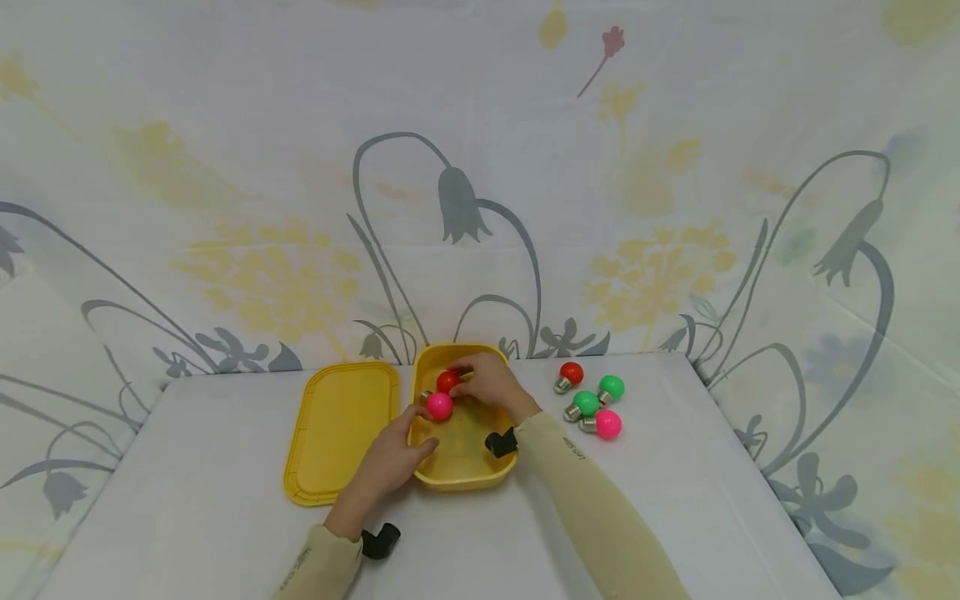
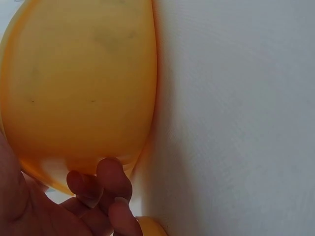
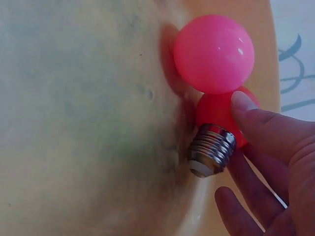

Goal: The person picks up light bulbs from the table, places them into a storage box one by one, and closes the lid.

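Nearest are two beige sleeves of a person, and at each wrist there is a small black device. The left hand is at the left wall of a yellow plastic container: its bent fingers hold this wall, the thumb lying over the rim. The container stands on the white table, around the middle of its width, and reaches to the far edge. To its left, just beside, a yellow lid lies flat.

In the far-left part of the container, a pink light bulb touches a red light bulb. The right hand pinches the red one; its thumb is on the globe, while the other fingers are apart.

Right of the container, toward the far right corner of the table, four more bulbs lie close together: nearest a second pink bulb, then two green bulbs, and a second red bulb. Behind the far edge rises a white floral backdrop.
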The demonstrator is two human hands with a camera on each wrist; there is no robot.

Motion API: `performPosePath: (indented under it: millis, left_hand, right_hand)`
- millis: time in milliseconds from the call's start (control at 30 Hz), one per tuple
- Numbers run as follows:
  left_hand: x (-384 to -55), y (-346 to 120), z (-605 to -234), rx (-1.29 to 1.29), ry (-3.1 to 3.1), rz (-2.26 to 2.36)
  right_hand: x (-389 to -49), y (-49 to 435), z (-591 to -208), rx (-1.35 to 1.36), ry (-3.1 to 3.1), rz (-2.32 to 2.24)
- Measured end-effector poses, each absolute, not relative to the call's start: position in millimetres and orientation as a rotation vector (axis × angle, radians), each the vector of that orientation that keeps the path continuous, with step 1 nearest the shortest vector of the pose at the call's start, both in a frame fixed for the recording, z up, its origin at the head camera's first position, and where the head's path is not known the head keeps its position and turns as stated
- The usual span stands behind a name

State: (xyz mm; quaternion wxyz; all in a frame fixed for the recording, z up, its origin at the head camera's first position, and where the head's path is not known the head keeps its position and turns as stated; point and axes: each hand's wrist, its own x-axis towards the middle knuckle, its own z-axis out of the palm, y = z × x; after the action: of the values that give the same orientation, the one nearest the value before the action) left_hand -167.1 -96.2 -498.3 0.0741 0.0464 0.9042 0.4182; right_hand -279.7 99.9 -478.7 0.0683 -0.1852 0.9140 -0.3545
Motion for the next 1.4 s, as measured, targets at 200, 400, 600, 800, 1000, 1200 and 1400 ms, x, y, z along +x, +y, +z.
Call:
performPosePath:
  millis: [200, 400, 600, 800, 1000, 1200, 1400]
  left_hand:
    - [-167.5, -96.1, -498.5, 0.112, 2.715, 1.24]
    - [-167.1, -96.5, -498.7, 0.104, 2.713, 1.25]
    - [-166.1, -96.6, -499.0, 0.107, 2.709, 1.253]
    - [-165.3, -96.1, -500.6, 0.105, 2.719, 1.24]
    - [-163.8, -96.1, -499.8, 0.098, 2.718, 1.235]
    - [-166.0, -95.6, -498.4, 0.111, 2.729, 1.253]
    - [-167.2, -94.4, -498.0, 0.109, 2.721, 1.251]
  right_hand:
    - [-281.0, 99.9, -481.1, -0.553, 2.732, -1.12]
    - [-280.4, 100.3, -479.3, -0.543, 2.699, -1.216]
    - [-280.2, 101.5, -481.5, -0.534, 2.679, -1.282]
    - [-279.7, 103.8, -484.2, -0.607, 2.666, -1.362]
    - [-279.0, 104.3, -485.7, -0.705, 2.628, -1.435]
    - [-278.8, 105.4, -480.7, -0.683, 2.609, -1.55]
    - [-279.1, 107.2, -478.6, -0.626, 2.594, -1.583]
